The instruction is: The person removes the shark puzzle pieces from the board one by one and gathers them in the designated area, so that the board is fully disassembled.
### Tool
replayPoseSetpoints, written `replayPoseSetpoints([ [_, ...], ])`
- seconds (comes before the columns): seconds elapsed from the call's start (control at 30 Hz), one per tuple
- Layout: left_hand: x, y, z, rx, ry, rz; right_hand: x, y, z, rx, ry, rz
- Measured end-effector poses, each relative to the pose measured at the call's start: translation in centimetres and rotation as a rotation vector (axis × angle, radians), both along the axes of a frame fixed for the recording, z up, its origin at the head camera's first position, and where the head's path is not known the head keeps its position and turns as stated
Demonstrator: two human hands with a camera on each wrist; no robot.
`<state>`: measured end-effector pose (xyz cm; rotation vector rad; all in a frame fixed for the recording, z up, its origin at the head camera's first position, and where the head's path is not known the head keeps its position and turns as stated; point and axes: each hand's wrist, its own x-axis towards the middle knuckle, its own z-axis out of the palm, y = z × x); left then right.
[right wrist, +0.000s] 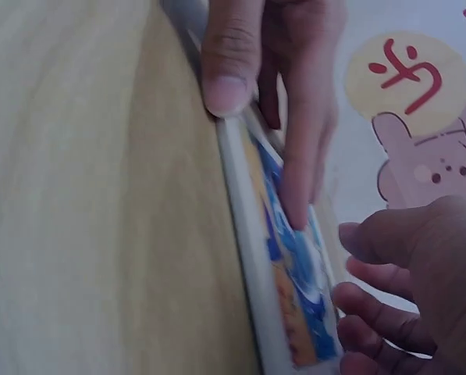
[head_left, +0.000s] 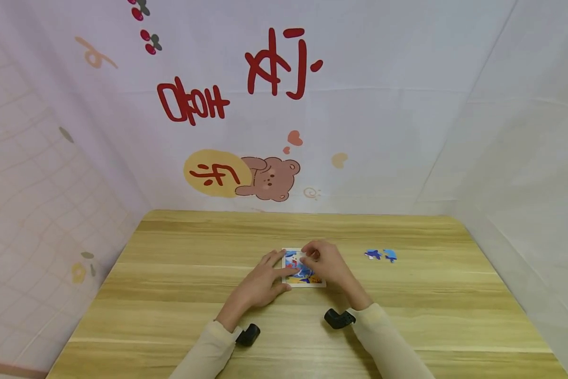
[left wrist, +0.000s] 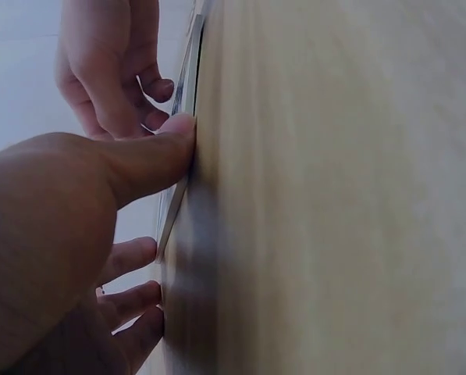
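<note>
A small jigsaw puzzle (head_left: pixel 305 280) with a white border and a blue, orange and white picture lies on the table. My left hand (head_left: pixel 261 280) rests along its left side. The index finger reaches over the picture, the thumb touches the near border (right wrist: pixel 244 226), and the other fingers are by the far left corner. Over the puzzle's right part is my right hand (head_left: pixel 328 262), fingers bent and thumb apart from them in the right wrist view. No piece shows between its fingertips. Two loose blue puzzle pieces (head_left: pixel 372 255) lie to the right.
The wood-grain table (head_left: pixel 193 247) reaches back to a white cloth wall (head_left: pixel 383 131) printed with red characters and a bear (head_left: pixel 271 179). More cloth hangs at both sides. Black wrist devices (head_left: pixel 339 318) sit at both cuffs.
</note>
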<state>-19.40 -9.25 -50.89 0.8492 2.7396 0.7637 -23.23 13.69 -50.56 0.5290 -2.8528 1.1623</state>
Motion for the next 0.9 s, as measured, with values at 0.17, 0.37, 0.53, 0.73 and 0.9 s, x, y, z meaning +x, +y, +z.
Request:
replayPoseSetpoints([
  [0.17, 0.0, 0.0, 0.0, 0.006, 0.006, -0.014, -0.1, -0.7, -0.7, 0.053, 0.026, -0.008],
  [0.37, 0.1, -0.1, 0.2, 0.005, 0.003, -0.003, 0.0, -1.7, -0.9, 0.072, 0.040, -0.039],
  [0.53, 0.2, -0.2, 0.3, 0.007, 0.006, -0.001, 0.2, -2.2, -1.0, 0.072, 0.039, -0.083],
  [0.73, 0.0, -0.1, 0.1, 0.016, 0.016, -0.009, 0.2, -2.1, -1.1, 0.000, 0.043, -0.082],
  [0.9, 0.0, -0.1, 0.2, 0.012, 0.012, -0.008, 0.1, -2.2, -1.4, -0.065, 0.037, -0.098],
])
